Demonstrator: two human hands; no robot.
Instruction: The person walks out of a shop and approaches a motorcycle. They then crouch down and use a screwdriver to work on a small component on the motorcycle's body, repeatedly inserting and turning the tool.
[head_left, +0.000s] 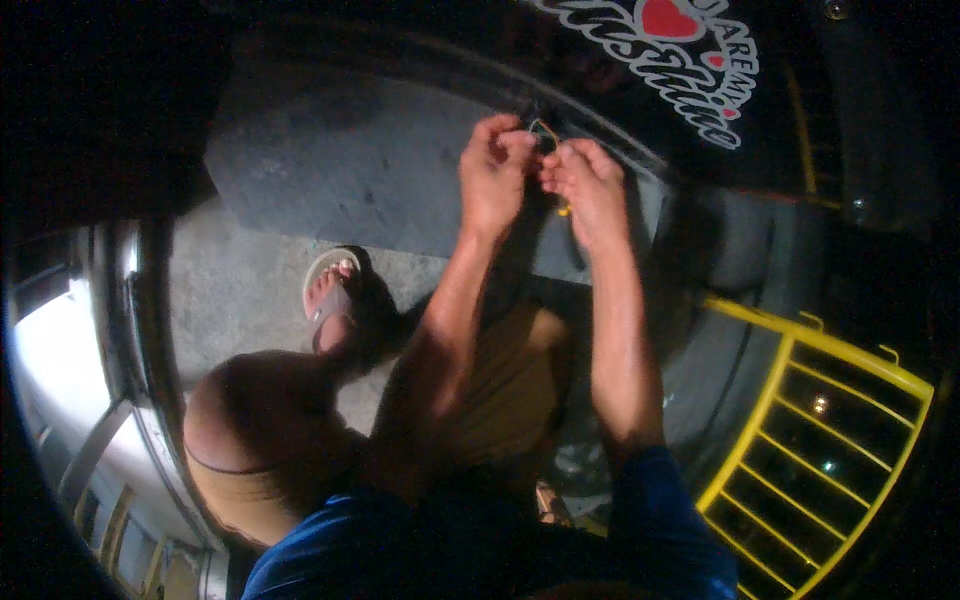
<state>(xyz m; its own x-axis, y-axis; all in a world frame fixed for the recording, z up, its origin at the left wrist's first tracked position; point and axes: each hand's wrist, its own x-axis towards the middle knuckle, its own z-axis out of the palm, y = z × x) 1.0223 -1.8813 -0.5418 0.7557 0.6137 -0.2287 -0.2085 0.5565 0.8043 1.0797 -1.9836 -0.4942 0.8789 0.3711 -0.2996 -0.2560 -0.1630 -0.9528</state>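
Note:
Both my hands meet over a grey panel [340,150], close to the edge of a dark glossy surface. My left hand [493,175] is closed, its thumb and fingers pinching the end of a thin wire [545,127]. Closed in a pinch just to its right, my right hand [592,185] grips the other side of the same thin, bent wire, which looks greenish and orange. Under the right palm shows a small yellow-orange piece [564,210]; its kind is not clear. Where the wire leads behind the fingers is too dark to tell.
A white-lettered sticker with red hearts [668,18] is on the dark surface at the top right. A yellow metal barred frame [760,430] stands at the lower right. My sandalled foot [330,285] rests on the concrete floor [230,290]. A bright white panel [60,350] is at the far left.

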